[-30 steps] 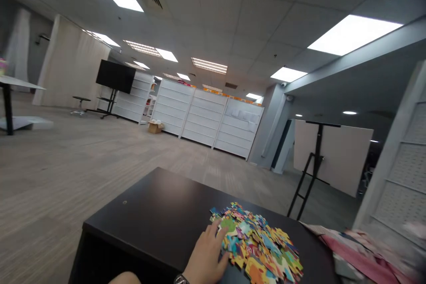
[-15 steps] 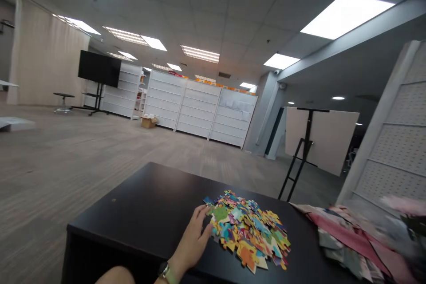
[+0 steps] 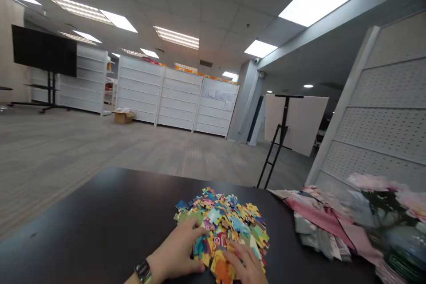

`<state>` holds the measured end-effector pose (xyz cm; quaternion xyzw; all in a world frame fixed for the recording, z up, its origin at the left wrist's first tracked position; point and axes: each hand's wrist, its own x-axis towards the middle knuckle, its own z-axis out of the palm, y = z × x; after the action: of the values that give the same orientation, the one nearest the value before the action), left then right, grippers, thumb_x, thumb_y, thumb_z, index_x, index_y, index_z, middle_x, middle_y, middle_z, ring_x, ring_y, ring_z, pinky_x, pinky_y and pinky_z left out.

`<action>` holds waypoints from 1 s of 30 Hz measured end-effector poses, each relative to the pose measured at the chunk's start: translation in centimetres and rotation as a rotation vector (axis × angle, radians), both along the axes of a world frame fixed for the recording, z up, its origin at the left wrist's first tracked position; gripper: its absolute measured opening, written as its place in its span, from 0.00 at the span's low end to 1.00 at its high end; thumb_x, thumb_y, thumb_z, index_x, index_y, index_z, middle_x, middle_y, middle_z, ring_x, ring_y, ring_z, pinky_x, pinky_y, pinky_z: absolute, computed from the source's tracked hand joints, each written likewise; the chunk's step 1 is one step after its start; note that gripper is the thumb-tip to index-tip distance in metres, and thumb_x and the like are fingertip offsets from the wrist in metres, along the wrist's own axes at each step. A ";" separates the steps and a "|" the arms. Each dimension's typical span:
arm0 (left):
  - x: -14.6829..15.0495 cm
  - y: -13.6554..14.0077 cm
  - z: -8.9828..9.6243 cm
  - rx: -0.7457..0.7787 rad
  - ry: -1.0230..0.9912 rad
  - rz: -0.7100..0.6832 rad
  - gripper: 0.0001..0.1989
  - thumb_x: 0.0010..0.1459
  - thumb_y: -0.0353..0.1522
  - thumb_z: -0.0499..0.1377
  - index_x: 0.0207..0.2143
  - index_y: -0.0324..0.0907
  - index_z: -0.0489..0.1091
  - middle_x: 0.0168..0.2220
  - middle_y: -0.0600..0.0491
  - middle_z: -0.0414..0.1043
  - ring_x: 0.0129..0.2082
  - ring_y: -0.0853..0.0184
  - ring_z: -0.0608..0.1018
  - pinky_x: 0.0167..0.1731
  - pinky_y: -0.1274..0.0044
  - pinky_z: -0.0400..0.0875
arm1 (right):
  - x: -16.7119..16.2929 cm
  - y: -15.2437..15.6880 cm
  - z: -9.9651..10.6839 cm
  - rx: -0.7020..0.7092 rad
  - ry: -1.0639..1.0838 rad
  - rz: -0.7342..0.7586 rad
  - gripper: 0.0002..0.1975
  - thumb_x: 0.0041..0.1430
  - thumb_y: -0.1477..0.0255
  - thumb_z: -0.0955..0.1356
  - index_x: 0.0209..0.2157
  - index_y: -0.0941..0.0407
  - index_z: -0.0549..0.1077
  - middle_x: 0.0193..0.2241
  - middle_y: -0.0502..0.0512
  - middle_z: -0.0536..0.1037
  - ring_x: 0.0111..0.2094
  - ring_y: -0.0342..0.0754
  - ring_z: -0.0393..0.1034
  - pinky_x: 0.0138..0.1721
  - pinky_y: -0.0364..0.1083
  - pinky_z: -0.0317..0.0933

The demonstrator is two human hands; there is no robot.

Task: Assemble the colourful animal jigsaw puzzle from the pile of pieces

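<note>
A heap of colourful jigsaw puzzle pieces (image 3: pixel 226 217) lies on the black table (image 3: pixel 126 213) in the head view. My left hand (image 3: pixel 183 248), with a watch on its wrist, rests at the heap's near left edge, fingers apart and fingertips over the pieces. At the near side, my right hand (image 3: pixel 246 264) reaches in from the bottom edge. Its fingers are spread over the pieces, close to a larger orange and yellow puzzle piece (image 3: pixel 222 268). Neither hand visibly grips a piece, though the undersides of the fingers are hidden.
Folded pink and grey cloth (image 3: pixel 326 222) lies on the table's right side. Beside it are pink flowers (image 3: pixel 382 184) and a clear plastic bottle (image 3: pixel 408 253). Beyond the table stand a board on an easel (image 3: pixel 296 120), white shelving (image 3: pixel 179 97), a cardboard box (image 3: pixel 123 116) and a screen (image 3: pixel 45 51).
The view has shifted right and closer to the table. My right hand has come into view over the near pieces. My left hand has moved along the heap's left edge, nearer to me.
</note>
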<state>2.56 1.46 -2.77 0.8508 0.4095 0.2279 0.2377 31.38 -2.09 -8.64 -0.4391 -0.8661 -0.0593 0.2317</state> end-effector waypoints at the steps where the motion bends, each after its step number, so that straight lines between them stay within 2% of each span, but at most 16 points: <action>1: 0.2 0.0 0.0 -0.027 0.000 0.004 0.37 0.41 0.36 0.74 0.56 0.51 0.71 0.54 0.47 0.68 0.54 0.52 0.70 0.57 0.63 0.65 | 0.4 1.2 -0.7 0.041 -0.045 -0.018 0.25 0.54 0.53 0.75 0.53 0.41 0.75 0.54 0.57 0.79 0.50 0.63 0.76 0.45 0.54 0.74; 4: 0.7 0.2 0.1 -0.106 0.018 0.000 0.37 0.42 0.31 0.73 0.57 0.49 0.71 0.54 0.47 0.68 0.54 0.54 0.70 0.58 0.66 0.65 | 1.0 3.3 -2.3 0.104 -0.106 -0.061 0.27 0.50 0.49 0.75 0.52 0.42 0.77 0.53 0.56 0.80 0.48 0.64 0.78 0.40 0.52 0.74; 6: 1.4 0.7 0.3 -0.127 0.040 -0.015 0.37 0.42 0.30 0.73 0.57 0.49 0.71 0.54 0.47 0.68 0.55 0.53 0.70 0.58 0.65 0.64 | 1.2 3.5 -2.1 0.069 -0.067 -0.072 0.26 0.48 0.52 0.76 0.49 0.43 0.78 0.52 0.54 0.81 0.48 0.63 0.78 0.41 0.52 0.73; 10: 3.4 1.9 0.3 -0.136 0.014 -0.049 0.38 0.42 0.29 0.72 0.58 0.49 0.70 0.55 0.48 0.69 0.55 0.53 0.69 0.58 0.64 0.65 | 1.6 2.4 0.9 -0.106 0.058 -0.145 0.22 0.53 0.63 0.74 0.52 0.46 0.77 0.53 0.55 0.80 0.54 0.59 0.73 0.54 0.52 0.68; 13: 3.3 2.4 -0.1 -0.176 -0.048 -0.098 0.37 0.43 0.30 0.71 0.58 0.48 0.70 0.55 0.48 0.69 0.56 0.54 0.70 0.59 0.66 0.65 | 1.8 1.7 3.3 -0.208 0.103 -0.176 0.24 0.54 0.66 0.73 0.54 0.49 0.76 0.54 0.57 0.79 0.56 0.58 0.71 0.58 0.52 0.65; 16: 0.6 2.5 -0.2 -0.220 -0.096 -0.083 0.34 0.48 0.35 0.70 0.59 0.52 0.69 0.60 0.48 0.68 0.60 0.53 0.68 0.63 0.63 0.60 | 2.0 1.6 4.6 -0.265 0.111 -0.207 0.31 0.47 0.65 0.77 0.55 0.49 0.75 0.57 0.60 0.75 0.59 0.62 0.68 0.59 0.55 0.63; 19: -3.8 3.0 0.0 -0.256 -0.054 0.108 0.34 0.48 0.32 0.67 0.59 0.57 0.69 0.67 0.53 0.61 0.66 0.50 0.61 0.67 0.58 0.52 | 1.7 2.0 5.5 -0.315 0.143 -0.233 0.28 0.43 0.67 0.77 0.50 0.51 0.77 0.55 0.60 0.76 0.57 0.62 0.69 0.57 0.56 0.64; 23: -8.9 4.7 -0.3 -0.089 0.060 0.213 0.30 0.50 0.29 0.60 0.57 0.51 0.71 0.56 0.50 0.70 0.58 0.53 0.71 0.62 0.61 0.63 | 1.1 2.5 7.2 -0.371 0.156 -0.216 0.15 0.45 0.73 0.75 0.38 0.52 0.76 0.47 0.56 0.77 0.51 0.57 0.70 0.54 0.53 0.65; 26: -11.2 5.9 -1.4 0.015 0.090 0.277 0.24 0.53 0.32 0.60 0.54 0.51 0.73 0.52 0.49 0.72 0.53 0.54 0.74 0.57 0.63 0.67 | 1.3 2.7 7.9 -0.381 0.139 -0.175 0.11 0.49 0.74 0.74 0.36 0.51 0.75 0.45 0.54 0.78 0.48 0.54 0.71 0.52 0.53 0.66; 30: -13.0 7.2 -3.5 0.094 0.097 0.344 0.17 0.61 0.38 0.56 0.51 0.52 0.76 0.49 0.49 0.74 0.49 0.54 0.75 0.53 0.63 0.70 | 1.9 3.0 6.9 -0.225 0.095 -0.156 0.04 0.59 0.72 0.70 0.37 0.51 0.76 0.50 0.55 0.77 0.54 0.57 0.69 0.54 0.56 0.66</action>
<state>-10.45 8.62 -6.31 0.7884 0.5489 0.2427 0.1349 33.29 0.94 -1.75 -0.5304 -0.8186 0.0413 0.2165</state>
